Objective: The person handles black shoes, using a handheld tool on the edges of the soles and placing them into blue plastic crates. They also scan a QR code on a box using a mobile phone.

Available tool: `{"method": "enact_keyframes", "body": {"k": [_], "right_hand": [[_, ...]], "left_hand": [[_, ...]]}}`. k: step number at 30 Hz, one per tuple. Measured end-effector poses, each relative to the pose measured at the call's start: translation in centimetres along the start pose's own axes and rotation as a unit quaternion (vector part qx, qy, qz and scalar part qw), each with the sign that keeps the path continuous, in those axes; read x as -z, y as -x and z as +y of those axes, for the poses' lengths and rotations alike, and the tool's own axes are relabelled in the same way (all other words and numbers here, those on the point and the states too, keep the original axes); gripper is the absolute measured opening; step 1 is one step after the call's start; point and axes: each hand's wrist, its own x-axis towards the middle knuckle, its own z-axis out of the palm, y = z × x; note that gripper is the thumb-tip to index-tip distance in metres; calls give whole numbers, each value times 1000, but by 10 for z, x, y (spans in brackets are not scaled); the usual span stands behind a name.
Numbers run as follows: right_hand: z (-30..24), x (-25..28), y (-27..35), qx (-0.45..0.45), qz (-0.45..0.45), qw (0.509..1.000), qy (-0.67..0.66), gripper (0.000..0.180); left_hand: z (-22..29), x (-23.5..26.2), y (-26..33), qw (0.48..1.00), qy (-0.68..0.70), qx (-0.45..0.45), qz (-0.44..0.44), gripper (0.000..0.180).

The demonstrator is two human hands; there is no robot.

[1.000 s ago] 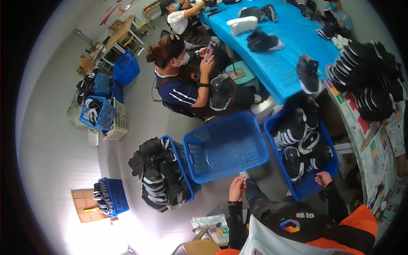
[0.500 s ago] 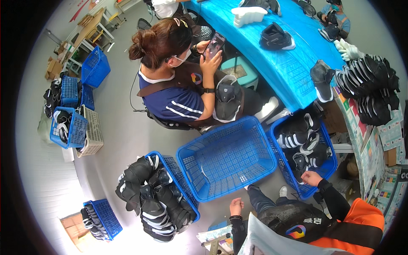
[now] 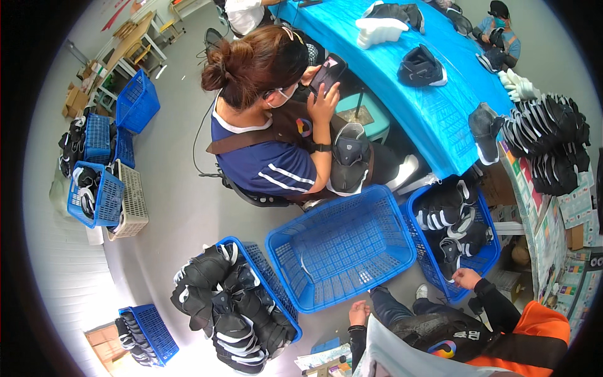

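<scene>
My right hand (image 3: 467, 278) is over the near rim of a blue basket (image 3: 488, 259) at the right, its fingers closed at the white-edged end of a black shoe upper (image 3: 450, 252). Other black-and-white shoe uppers (image 3: 440, 210) lie in that basket. My left hand (image 3: 359, 312) hangs in front of me with its fingers curled in and nothing visible in them. Just beyond it is a blue basket (image 3: 352, 242) with only a thin pale strand inside. To its left, black shoe uppers (image 3: 235, 308) are heaped above the rim of another blue basket (image 3: 267, 276).
A seated person (image 3: 270, 138) holds a phone (image 3: 328, 75), a shoe upper on the lap. The blue-covered table (image 3: 433, 119) bears shoe uppers and a white shoe form (image 3: 380, 30). Stacked uppers (image 3: 546, 132) stand at right. More baskets (image 3: 137, 100) are at left. Another person (image 3: 496, 38) works far right.
The view has shifted slightly, so most things sit a little lower and the near ones further right. My right hand stays by the same shoe upper; my left hand stays curled.
</scene>
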Motion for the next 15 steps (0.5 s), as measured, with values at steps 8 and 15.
{"method": "enact_keyframes", "body": {"k": [8,15], "right_hand": [[-17,-7,1,-16,2,1000,4,15],[-53,-10,7,15,-8,997,81,17]], "left_hand": [[7,10,-2,1000,3,24,1,16],[6,24,-2,1000,-20,7,13,16]]}}
